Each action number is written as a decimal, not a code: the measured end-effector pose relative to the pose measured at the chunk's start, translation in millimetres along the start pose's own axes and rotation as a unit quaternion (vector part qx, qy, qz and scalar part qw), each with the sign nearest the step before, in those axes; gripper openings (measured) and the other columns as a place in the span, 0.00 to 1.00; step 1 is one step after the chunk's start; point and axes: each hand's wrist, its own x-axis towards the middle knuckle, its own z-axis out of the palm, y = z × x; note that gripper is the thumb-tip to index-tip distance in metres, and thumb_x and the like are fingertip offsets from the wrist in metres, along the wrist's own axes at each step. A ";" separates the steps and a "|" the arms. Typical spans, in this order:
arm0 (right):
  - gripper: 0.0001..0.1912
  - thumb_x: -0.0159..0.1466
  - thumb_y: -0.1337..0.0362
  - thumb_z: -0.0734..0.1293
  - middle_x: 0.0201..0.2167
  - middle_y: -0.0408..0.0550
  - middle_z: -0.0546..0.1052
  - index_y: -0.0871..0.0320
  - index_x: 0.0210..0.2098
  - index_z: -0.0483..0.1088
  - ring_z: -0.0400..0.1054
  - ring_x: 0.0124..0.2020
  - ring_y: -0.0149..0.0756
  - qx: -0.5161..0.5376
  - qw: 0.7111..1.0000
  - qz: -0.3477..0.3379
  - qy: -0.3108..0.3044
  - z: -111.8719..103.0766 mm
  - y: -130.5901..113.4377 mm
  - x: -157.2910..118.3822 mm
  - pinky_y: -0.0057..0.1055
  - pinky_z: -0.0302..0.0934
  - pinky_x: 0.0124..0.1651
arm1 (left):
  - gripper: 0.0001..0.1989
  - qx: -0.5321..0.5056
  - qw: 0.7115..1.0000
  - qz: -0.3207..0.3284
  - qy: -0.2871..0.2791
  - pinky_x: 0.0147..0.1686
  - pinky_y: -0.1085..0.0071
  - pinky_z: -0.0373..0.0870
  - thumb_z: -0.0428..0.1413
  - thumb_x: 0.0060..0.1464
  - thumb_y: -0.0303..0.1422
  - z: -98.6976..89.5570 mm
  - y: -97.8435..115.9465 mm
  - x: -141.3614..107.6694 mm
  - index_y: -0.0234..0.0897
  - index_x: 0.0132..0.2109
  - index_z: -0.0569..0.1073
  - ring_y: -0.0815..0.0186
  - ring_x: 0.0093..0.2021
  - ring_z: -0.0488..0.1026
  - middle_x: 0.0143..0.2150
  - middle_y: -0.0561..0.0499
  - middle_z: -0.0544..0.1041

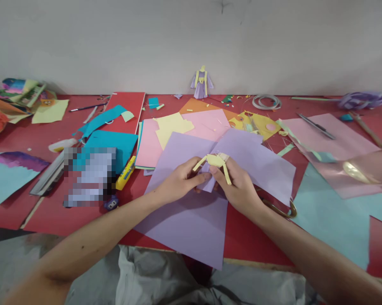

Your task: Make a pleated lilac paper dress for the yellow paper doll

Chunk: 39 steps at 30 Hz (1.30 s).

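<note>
While both hands meet above the lilac sheet (191, 220), left hand (178, 184) and right hand (238, 188) fingers pinch a yellow-lilac folded paper piece (214, 163), steadying it mid-air.

We see a red bench (45, 140) carrying lilac sheets (191, 220), pink paper (333, 135), teal sheets (114, 144), a yellow glue tube (126, 173) and a small paper figure (202, 84).

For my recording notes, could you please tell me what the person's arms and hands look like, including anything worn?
Both forearms are bare with no sleeves in view. The left hand and right hand wear no gloves; no rings, watch or bracelets show.
</note>
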 end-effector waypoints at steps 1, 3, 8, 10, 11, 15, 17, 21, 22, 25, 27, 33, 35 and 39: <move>0.10 0.69 0.54 0.63 0.22 0.39 0.72 0.54 0.41 0.66 0.69 0.22 0.32 -0.004 1.000 0.000 -0.002 -0.1 0.0 -0.1 0.29 0.62 0.26 | 0.15 0.001 1.000 0.001 -0.002 0.29 0.76 0.74 0.57 0.60 0.41 0.0 0.0 0.1 0.37 0.48 0.68 0.70 0.35 0.67 0.37 0.53 0.65; 0.11 0.68 0.52 0.63 0.21 0.39 0.72 0.54 0.38 0.65 0.68 0.22 0.33 -0.009 1.000 -0.002 -0.004 -0.3 0.2 0.0 0.29 0.61 0.26 | 0.14 -0.001 1.000 0.005 -0.006 0.29 0.76 0.74 0.57 0.60 0.41 0.0 0.1 0.3 0.37 0.48 0.68 0.71 0.33 0.66 0.35 0.54 0.64; 0.12 0.68 0.51 0.63 0.20 0.38 0.72 0.54 0.37 0.64 0.69 0.21 0.32 -0.022 1.000 0.006 -0.012 -1.0 -0.6 0.3 0.28 0.61 0.26 | 0.13 0.005 1.000 0.008 -0.014 0.29 0.75 0.71 0.57 0.61 0.40 -1.2 -1.6 0.6 0.38 0.47 0.67 0.72 0.30 0.66 0.35 0.55 0.65; 0.13 0.68 0.51 0.64 0.20 0.38 0.72 0.54 0.37 0.64 0.68 0.21 0.32 -0.022 1.000 0.005 -0.015 -1.3 -1.5 0.5 0.28 0.61 0.26 | 0.12 0.016 1.000 0.008 -0.014 0.29 0.75 0.69 0.56 0.61 0.40 -2.1 -3.2 0.6 0.38 0.46 0.67 0.72 0.30 0.66 0.34 0.56 0.66; 0.13 0.68 0.51 0.64 0.20 0.38 0.72 0.54 0.37 0.64 0.69 0.21 0.32 -0.022 1.000 0.005 -0.016 -1.5 -2.0 0.6 0.28 0.61 0.26 | 0.12 0.021 1.000 0.009 -0.013 0.29 0.75 0.69 0.56 0.61 0.40 -2.4 -4.0 0.7 0.38 0.46 0.67 0.71 0.30 0.67 0.33 0.56 0.66; 0.14 0.67 0.50 0.64 0.19 0.38 0.72 0.54 0.36 0.64 0.69 0.21 0.32 -0.028 0.999 0.008 -0.021 -2.2 -3.1 1.3 0.29 0.60 0.26 | 0.12 0.027 1.000 0.008 -0.010 0.30 0.74 0.68 0.56 0.61 0.40 -2.9 -5.3 1.4 0.38 0.46 0.67 0.70 0.30 0.67 0.32 0.56 0.66; 0.14 0.67 0.50 0.64 0.19 0.38 0.72 0.53 0.34 0.63 0.69 0.21 0.32 -0.029 0.999 0.012 -0.024 -2.6 -3.1 1.6 0.29 0.60 0.26 | 0.12 0.022 1.000 0.003 -0.010 0.30 0.74 0.68 0.56 0.61 0.40 -2.6 -4.7 1.6 0.38 0.47 0.67 0.70 0.30 0.67 0.32 0.56 0.66; 0.14 0.67 0.50 0.65 0.20 0.38 0.72 0.53 0.35 0.64 0.70 0.21 0.33 -0.023 0.999 0.020 -0.030 -3.2 -2.3 1.9 0.29 0.61 0.26 | 0.13 0.021 1.000 -0.004 -0.010 0.31 0.73 0.68 0.56 0.61 0.40 -2.0 -3.4 1.1 0.38 0.47 0.67 0.70 0.30 0.68 0.32 0.56 0.67; 0.14 0.67 0.50 0.65 0.20 0.38 0.72 0.53 0.36 0.64 0.70 0.21 0.33 -0.021 0.999 0.021 -0.031 -3.3 -2.0 1.9 0.30 0.61 0.26 | 0.13 0.022 1.000 -0.004 -0.009 0.31 0.73 0.68 0.56 0.60 0.40 -2.0 -3.3 0.8 0.38 0.47 0.67 0.70 0.30 0.68 0.32 0.56 0.67; 0.13 0.67 0.50 0.65 0.20 0.37 0.72 0.53 0.37 0.64 0.70 0.21 0.33 -0.018 0.999 0.020 -0.033 -3.3 -0.9 1.9 0.30 0.61 0.26 | 0.13 0.026 1.000 0.000 -0.008 0.31 0.73 0.68 0.56 0.61 0.40 -2.3 -3.9 -0.1 0.38 0.47 0.67 0.69 0.30 0.68 0.32 0.56 0.67; 0.13 0.67 0.51 0.65 0.20 0.37 0.72 0.53 0.36 0.64 0.70 0.21 0.33 -0.019 0.999 0.018 -0.032 -3.3 -0.4 1.9 0.29 0.61 0.26 | 0.12 0.026 1.000 0.002 -0.008 0.31 0.73 0.68 0.56 0.61 0.40 -2.5 -4.5 -0.6 0.38 0.47 0.67 0.70 0.30 0.68 0.32 0.56 0.67; 0.13 0.67 0.50 0.65 0.21 0.38 0.72 0.53 0.36 0.64 0.69 0.21 0.33 -0.030 0.999 0.015 -0.033 -3.3 -0.6 2.8 0.30 0.62 0.26 | 0.11 0.024 1.000 0.005 -0.009 0.31 0.72 0.67 0.56 0.62 0.39 -2.4 -5.7 -0.6 0.38 0.46 0.67 0.70 0.30 0.68 0.32 0.56 0.68; 0.14 0.67 0.50 0.65 0.21 0.38 0.72 0.53 0.36 0.64 0.69 0.21 0.33 -0.031 0.999 0.015 -0.031 -3.2 -1.3 3.1 0.30 0.62 0.26 | 0.11 0.024 1.000 0.008 -0.010 0.31 0.72 0.67 0.56 0.62 0.39 -2.4 -5.6 -0.6 0.38 0.46 0.67 0.70 0.30 0.68 0.32 0.56 0.68; 0.14 0.67 0.49 0.65 0.20 0.38 0.72 0.53 0.36 0.65 0.68 0.21 0.33 -0.041 0.999 0.011 -0.025 -3.1 -2.5 3.2 0.30 0.60 0.26 | 0.11 0.034 0.999 0.008 -0.010 0.31 0.72 0.67 0.56 0.62 0.39 -2.3 -5.0 -0.6 0.38 0.47 0.66 0.69 0.29 0.68 0.31 0.56 0.67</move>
